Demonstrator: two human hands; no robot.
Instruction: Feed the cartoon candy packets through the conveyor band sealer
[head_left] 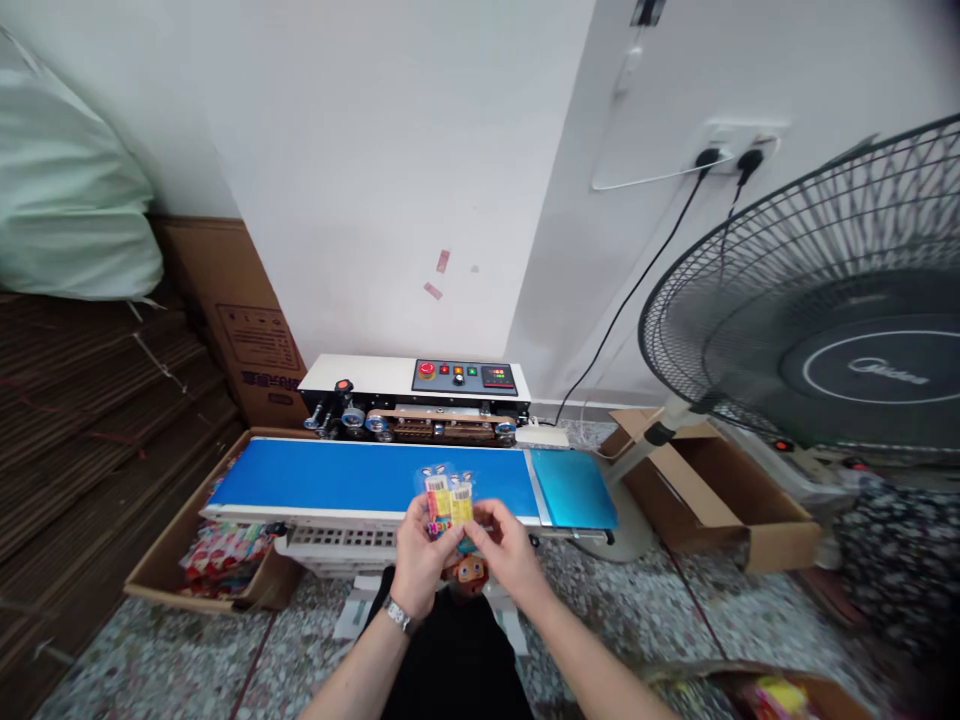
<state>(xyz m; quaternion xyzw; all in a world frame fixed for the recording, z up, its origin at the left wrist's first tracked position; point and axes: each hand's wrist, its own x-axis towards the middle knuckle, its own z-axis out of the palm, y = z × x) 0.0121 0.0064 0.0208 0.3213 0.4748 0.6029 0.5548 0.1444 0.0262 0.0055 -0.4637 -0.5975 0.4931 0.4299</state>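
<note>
Two small clear plastic packets (461,503) with colourful printing and barcodes on yellow backing are held up side by side, overlapping. My left hand (420,555), with a metal watch on its wrist, pinches their lower left part. On the lower right, my right hand (508,555) grips them between thumb and fingers. What exactly is inside the packets is too small to make out. Just behind them runs the blue conveyor belt (322,478) of a band sealing machine (360,375). A round orange-brown face figure (471,570) shows just below my hands.
An open carton (217,600) of packed goods stands at the left under the belt. A large fan (817,330) and an open cardboard box (697,490) are on the right. Another box with packets (780,695) sits at lower right. Stacked flat cardboard (90,400) fills the left side.
</note>
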